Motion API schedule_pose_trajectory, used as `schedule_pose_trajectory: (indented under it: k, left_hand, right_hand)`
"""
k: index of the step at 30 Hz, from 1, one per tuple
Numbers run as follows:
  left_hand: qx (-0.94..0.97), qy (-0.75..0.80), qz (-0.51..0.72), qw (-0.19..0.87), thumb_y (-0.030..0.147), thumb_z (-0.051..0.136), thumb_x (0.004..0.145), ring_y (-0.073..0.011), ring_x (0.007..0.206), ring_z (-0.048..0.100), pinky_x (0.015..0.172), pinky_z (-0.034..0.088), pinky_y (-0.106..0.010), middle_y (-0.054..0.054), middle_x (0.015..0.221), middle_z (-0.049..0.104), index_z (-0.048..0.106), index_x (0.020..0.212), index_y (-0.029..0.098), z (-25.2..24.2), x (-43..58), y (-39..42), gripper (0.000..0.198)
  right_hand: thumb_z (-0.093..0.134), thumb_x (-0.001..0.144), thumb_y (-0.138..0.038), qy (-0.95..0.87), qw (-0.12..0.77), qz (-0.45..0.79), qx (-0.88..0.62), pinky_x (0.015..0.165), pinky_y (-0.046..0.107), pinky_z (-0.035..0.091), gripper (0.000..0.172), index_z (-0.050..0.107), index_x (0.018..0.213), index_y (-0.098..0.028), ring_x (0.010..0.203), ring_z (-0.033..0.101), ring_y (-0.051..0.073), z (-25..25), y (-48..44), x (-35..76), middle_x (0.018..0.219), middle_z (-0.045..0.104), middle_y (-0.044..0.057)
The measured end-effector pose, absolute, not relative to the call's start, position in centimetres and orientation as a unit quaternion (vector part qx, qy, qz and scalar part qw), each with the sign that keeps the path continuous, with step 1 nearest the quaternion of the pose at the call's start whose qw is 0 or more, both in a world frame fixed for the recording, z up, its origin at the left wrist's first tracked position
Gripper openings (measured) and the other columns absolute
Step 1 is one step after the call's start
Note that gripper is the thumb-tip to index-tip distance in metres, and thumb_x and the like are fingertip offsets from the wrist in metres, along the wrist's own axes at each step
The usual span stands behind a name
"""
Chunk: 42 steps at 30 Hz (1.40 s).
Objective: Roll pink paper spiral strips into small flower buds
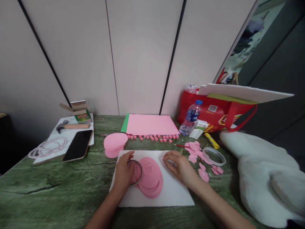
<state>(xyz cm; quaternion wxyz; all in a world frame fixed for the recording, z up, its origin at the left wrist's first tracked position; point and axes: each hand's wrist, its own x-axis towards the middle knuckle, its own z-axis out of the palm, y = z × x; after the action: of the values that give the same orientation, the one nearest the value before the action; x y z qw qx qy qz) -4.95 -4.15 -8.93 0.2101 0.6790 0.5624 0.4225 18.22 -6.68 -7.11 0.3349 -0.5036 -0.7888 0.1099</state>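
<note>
A white board (176,190) lies on the green wood-patterned table, with overlapping pink paper circles (152,178) on it. At their left side my left hand (125,168) is closed on a dark-rimmed ring (141,174), with pink paper showing inside the ring. My right hand (178,165) is over the board's right part, its fingers curled near a small greyish item (172,163); whether they grip it is unclear. Another stack of pink circles (115,141) sits beyond the board to the left.
Pink sheets (151,124) and small pink buds (164,140) lie behind. At left are a phone (78,145), hammer (73,126) and beads (49,148). At right are a tape roll (222,159), pink scraps (203,175), bottle (190,119), red bag (214,119) and white plush (257,171).
</note>
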Motion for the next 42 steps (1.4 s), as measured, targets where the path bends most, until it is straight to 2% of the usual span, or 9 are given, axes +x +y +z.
schedule_pose_trajectory:
  k: [8,13,19,24,30,34,36,39,42]
  left_hand:
    - [0.692,0.580,0.403,0.152,0.007,0.043,0.064,-0.0219,0.074,0.060,0.071,0.046,-0.037,-0.007,0.077,0.066,0.062,0.095,0.014,-9.0,-5.7,-3.6,0.037]
    - [0.693,0.568,0.418,0.151,0.008,0.040,0.066,-0.0190,0.069,0.061,0.068,0.047,-0.032,-0.004,0.073,0.065,0.060,0.099,0.016,-8.7,-5.7,-3.6,0.039]
    - [0.681,0.568,0.446,0.119,0.006,0.038,0.067,-0.0192,0.073,0.061,0.067,0.046,-0.032,-0.004,0.073,0.064,0.059,0.099,0.017,-8.5,-6.4,-3.3,0.040]
    - [0.705,0.564,0.418,0.101,0.006,0.037,0.068,-0.0204,0.071,0.060,0.067,0.046,-0.034,-0.006,0.074,0.064,0.061,0.095,0.014,-8.8,-6.5,-3.2,0.037]
    - [0.747,0.555,0.359,0.066,0.003,0.037,0.068,-0.0219,0.072,0.058,0.067,0.046,-0.035,-0.007,0.073,0.065,0.063,0.089,0.015,-9.5,-6.1,-3.4,0.036]
    - [0.753,0.548,0.364,0.023,0.004,0.037,0.072,-0.0253,0.083,0.056,0.074,0.044,-0.040,-0.012,0.087,0.064,0.063,0.093,0.014,-9.1,-5.6,-3.8,0.035]
    - [0.755,0.533,0.383,-0.001,0.008,0.037,0.076,-0.0254,0.085,0.055,0.076,0.044,-0.041,-0.014,0.090,0.062,0.061,0.096,0.012,-8.8,-5.3,-4.0,0.032]
    - [0.751,0.505,0.424,0.011,0.015,0.038,0.080,-0.0223,0.082,0.057,0.074,0.045,-0.037,-0.011,0.086,0.063,0.060,0.097,0.013,-8.5,-4.7,-4.4,0.027]
    - [0.738,0.506,0.442,0.065,0.022,0.041,0.081,-0.0186,0.072,0.059,0.068,0.046,-0.032,-0.008,0.081,0.065,0.059,0.097,0.015,-8.2,-4.0,-5.0,0.026]
  right_hand:
    - [0.051,0.077,-0.030,-0.688,0.372,0.194,-0.592,0.054,0.028,0.043,0.015,0.061,0.078,-0.018,0.057,0.057,0.017,-8.6,-9.0,16.3,0.066,0.062,0.005]
    - [0.065,0.064,-0.035,-0.609,0.415,0.299,-0.606,0.047,0.024,0.040,0.027,0.060,0.085,-0.018,0.050,0.057,0.015,-10.0,-7.0,14.8,0.056,0.064,0.000]
    - [0.063,0.062,-0.045,-0.542,0.510,0.391,-0.542,0.039,0.020,0.030,0.030,0.059,0.059,-0.016,0.039,0.043,0.009,-10.3,-6.5,14.8,0.044,0.052,-0.003]
    - [0.060,0.066,-0.049,-0.466,0.565,0.459,-0.503,0.038,0.020,0.028,0.033,0.058,0.063,-0.016,0.035,0.037,0.007,-9.5,-6.6,15.4,0.042,0.048,-0.005]
    - [0.049,0.077,-0.045,-0.557,0.490,0.343,-0.576,0.041,0.023,0.033,0.035,0.063,0.062,-0.017,0.039,0.045,0.013,-9.7,-7.0,16.1,0.042,0.052,0.000]
    - [0.048,0.079,-0.035,-0.624,0.452,0.123,-0.626,0.057,0.028,0.041,0.026,0.069,0.078,-0.019,0.065,0.058,0.019,-9.6,-7.4,16.6,0.084,0.064,0.010]
    - [0.047,0.080,-0.033,-0.623,0.457,0.099,-0.627,0.061,0.030,0.043,0.027,0.069,0.083,-0.019,0.068,0.058,0.020,-9.6,-7.4,16.7,0.088,0.063,0.011]
    - [0.049,0.078,-0.037,-0.600,0.494,0.188,-0.601,0.055,0.028,0.043,0.027,0.069,0.081,-0.017,0.058,0.056,0.018,-9.6,-7.2,16.5,0.067,0.062,0.007]
    - [0.058,0.072,-0.043,-0.512,0.550,0.391,-0.532,0.045,0.024,0.041,0.028,0.065,0.071,-0.016,0.044,0.051,0.013,-9.4,-7.0,16.0,0.049,0.057,0.000]
